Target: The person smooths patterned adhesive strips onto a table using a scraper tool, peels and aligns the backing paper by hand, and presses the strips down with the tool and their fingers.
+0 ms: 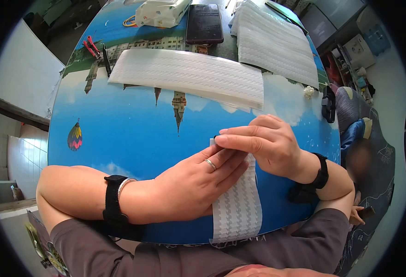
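Running lengthwise toward the near edge of the worktop [143, 143], the patterned white strip [237, 210] lies under the left hand [191, 180], fingers together across it; the right hand [272, 145] bunches narrowly at its far end; either's grip is hidden.

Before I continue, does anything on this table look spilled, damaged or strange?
No spill or damage stands out. Only the towers printed on the tabletop look odd: they appear upside down, pointing toward the viewer.
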A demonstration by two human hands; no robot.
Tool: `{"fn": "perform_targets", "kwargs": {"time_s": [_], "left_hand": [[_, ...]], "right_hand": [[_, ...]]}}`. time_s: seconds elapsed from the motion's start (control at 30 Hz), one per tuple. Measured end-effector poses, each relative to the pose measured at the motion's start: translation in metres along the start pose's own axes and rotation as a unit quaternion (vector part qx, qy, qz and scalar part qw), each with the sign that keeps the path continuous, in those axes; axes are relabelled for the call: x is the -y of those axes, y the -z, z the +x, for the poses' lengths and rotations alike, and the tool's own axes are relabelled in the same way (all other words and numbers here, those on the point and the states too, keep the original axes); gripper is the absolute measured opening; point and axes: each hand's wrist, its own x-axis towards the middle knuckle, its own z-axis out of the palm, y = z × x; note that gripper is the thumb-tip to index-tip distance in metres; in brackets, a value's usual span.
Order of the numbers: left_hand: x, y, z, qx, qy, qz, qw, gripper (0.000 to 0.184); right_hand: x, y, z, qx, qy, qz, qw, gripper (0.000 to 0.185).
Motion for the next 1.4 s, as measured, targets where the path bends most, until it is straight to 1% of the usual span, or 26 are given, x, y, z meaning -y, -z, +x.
{"fn": "perform_targets", "kwargs": {"time_s": [0.03,0.13,0.2,0.27,0.37,0.4,0.5,0.53,0.6,0.7,0.8,0.9,1.0,1.1,1.2,1.3,1.33,1.4], "left_hand": [[0.000,0.001,0.001,0.006,0.003,-0.002,1.000,0.084],[0.000,0.002,0.001,0.002,-0.006,0.007,1.000,0.082],[0.001,0.000,0.000,0.005,-0.010,0.005,1.000,0.082],[0.002,0.000,0.000,0.002,-0.011,0.005,1.000,0.082],[0.001,-0.001,-0.001,-0.003,-0.008,0.007,1.000,0.083],[0.001,-0.001,0.000,-0.002,-0.008,0.007,1.000,0.083],[0.002,0.002,0.000,0.012,-0.008,0.000,1.000,0.082],[0.001,0.002,0.000,0.019,-0.007,-0.003,1.000,0.081],[0.002,0.000,-0.001,-0.001,-0.007,-0.011,1.000,0.082],[0.002,-0.001,-0.001,-0.006,-0.005,-0.005,1.000,0.084],[0.002,0.001,0.000,0.005,-0.006,-0.003,1.000,0.084],[0.002,0.002,-0.001,0.007,-0.004,-0.008,1.000,0.084],[0.003,0.001,-0.002,-0.002,-0.005,0.003,1.000,0.085],[0.003,0.003,-0.001,0.005,-0.005,-0.001,1.000,0.085],[0.003,0.003,-0.002,0.011,-0.002,-0.004,1.000,0.084],[0.003,0.003,-0.002,0.007,-0.003,0.007,1.000,0.083],[0.003,0.004,-0.002,0.006,-0.004,0.012,1.000,0.083],[0.003,0.006,0.000,0.019,-0.003,0.004,1.000,0.082]], "right_hand": [[0.000,0.001,0.001,0.003,0.012,-0.008,1.000,0.055],[-0.004,-0.001,-0.002,-0.022,-0.051,0.075,0.996,0.052],[-0.006,-0.002,-0.001,-0.088,-0.085,0.089,0.988,0.051],[-0.005,0.002,-0.004,-0.059,-0.079,0.083,0.992,0.051],[0.001,0.002,0.001,0.003,0.001,-0.021,1.000,0.050],[0.003,0.001,0.001,-0.001,-0.019,-0.028,0.999,0.050],[-0.002,-0.007,-0.006,-0.045,-0.094,0.036,0.994,0.050],[-0.002,-0.005,-0.006,-0.053,-0.081,0.029,0.995,0.050],[0.000,0.002,-0.003,-0.067,-0.056,0.017,0.996,0.051],[0.001,0.001,-0.002,-0.016,-0.032,-0.002,0.999,0.051],[-0.002,0.003,-0.007,-0.015,-0.101,0.033,0.994,0.051],[-0.003,0.005,-0.008,-0.063,-0.083,0.031,0.994,0.052],[-0.001,0.008,-0.005,-0.003,-0.019,0.013,1.000,0.053],[-0.004,0.004,-0.008,-0.032,-0.083,-0.028,0.996,0.050],[-0.004,0.007,-0.009,-0.068,-0.067,0.015,0.995,0.049],[0.000,0.013,-0.006,0.018,-0.021,-0.003,1.000,0.049],[0.001,0.014,-0.004,0.017,-0.043,-0.025,0.999,0.048],[-0.004,0.008,-0.008,-0.028,-0.075,-0.034,0.996,0.048]]}}
